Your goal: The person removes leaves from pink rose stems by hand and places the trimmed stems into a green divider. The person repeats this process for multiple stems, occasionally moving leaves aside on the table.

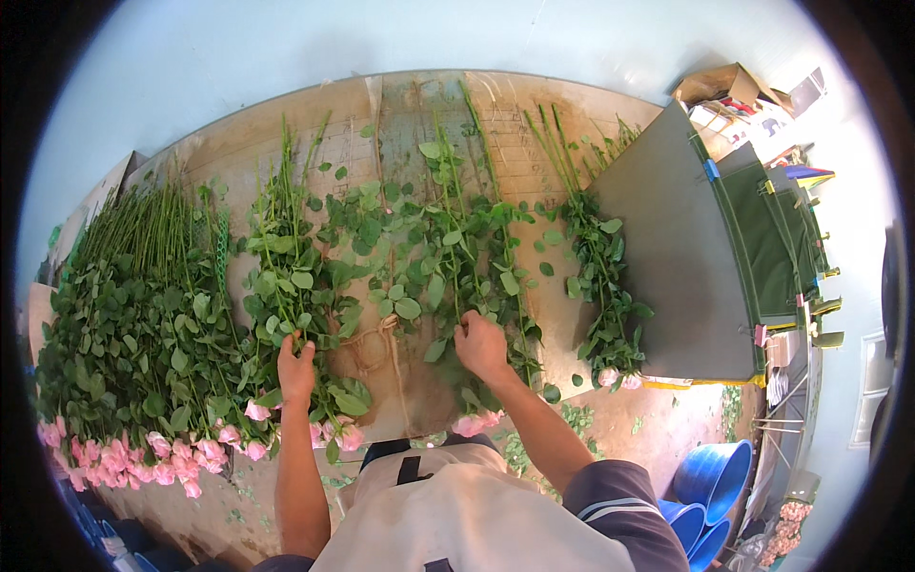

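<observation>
My left hand (297,365) reaches over a small group of leafy pink rose stems (286,250) on the wooden table (400,386), thumb and fingers at one stem. To the right, the fingers of my right hand (480,347) close on a rose stem (457,286); its bloom hangs at the near edge beside other pink blooms (475,423). A large pile of pink roses (143,329) lies at the left, blooms towards me. Another few roses (604,286) lie at the right. A string (392,343) runs between my hands.
A grey panel (672,250) with a green edge and clips stands at the table's right. Loose leaves (547,269) lie scattered on the table. Blue buckets (713,479) stand on the floor at the lower right, and an open cardboard box (729,82) is at the upper right.
</observation>
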Demonstrator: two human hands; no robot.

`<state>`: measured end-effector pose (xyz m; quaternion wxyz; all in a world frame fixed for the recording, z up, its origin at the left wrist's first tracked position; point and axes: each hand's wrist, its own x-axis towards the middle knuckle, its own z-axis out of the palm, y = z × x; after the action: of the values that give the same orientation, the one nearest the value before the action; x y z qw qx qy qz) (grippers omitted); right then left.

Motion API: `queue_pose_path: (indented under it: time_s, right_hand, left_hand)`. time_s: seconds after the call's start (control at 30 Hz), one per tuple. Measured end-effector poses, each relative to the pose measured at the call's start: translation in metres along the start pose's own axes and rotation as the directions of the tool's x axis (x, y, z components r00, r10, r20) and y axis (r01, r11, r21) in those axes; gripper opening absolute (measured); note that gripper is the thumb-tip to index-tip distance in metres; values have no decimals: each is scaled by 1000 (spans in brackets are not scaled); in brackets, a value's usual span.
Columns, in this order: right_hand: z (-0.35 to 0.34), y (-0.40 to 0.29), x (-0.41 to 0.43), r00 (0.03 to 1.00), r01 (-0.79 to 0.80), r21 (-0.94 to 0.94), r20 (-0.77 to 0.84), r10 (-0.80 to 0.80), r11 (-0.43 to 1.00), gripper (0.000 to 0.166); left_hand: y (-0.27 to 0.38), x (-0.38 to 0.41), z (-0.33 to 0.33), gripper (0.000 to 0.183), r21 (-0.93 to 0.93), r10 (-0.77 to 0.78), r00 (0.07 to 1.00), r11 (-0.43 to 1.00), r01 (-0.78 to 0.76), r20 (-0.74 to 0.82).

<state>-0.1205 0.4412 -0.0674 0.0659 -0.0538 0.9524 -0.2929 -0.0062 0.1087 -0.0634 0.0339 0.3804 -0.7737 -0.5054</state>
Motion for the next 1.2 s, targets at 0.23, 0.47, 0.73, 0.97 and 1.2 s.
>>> queue_pose_path:
  time_s: [0.23, 0.47, 0.73, 0.97, 1.2]
  right_hand:
    - [13, 15, 6, 997, 38, -10, 61, -37, 999, 21]
    - [6, 17, 2, 996, -3, 13, 85, 1, 1000, 21]
    - [1, 19, 3, 995, -8, 20, 95, 6, 1000, 23]
    - [-1, 24, 7, 992, 5, 105, 122, -17, 995, 22]
    - [2, 23, 8, 995, 19, 23, 95, -21, 1000, 23]
  left_hand:
    - [2, -36, 12, 58, 116, 193, 976, 977, -181, -102]
    - [7, -62, 30, 53, 123, 200, 977, 974, -191, -73]
    - [35, -100, 57, 36, 202, 447, 894, 875, -440, 10]
    - [48, -128, 117, 31, -8, 190, 856, 977, -212, 481]
    - [31, -146, 159, 33, 34, 226, 818, 957, -287, 529]
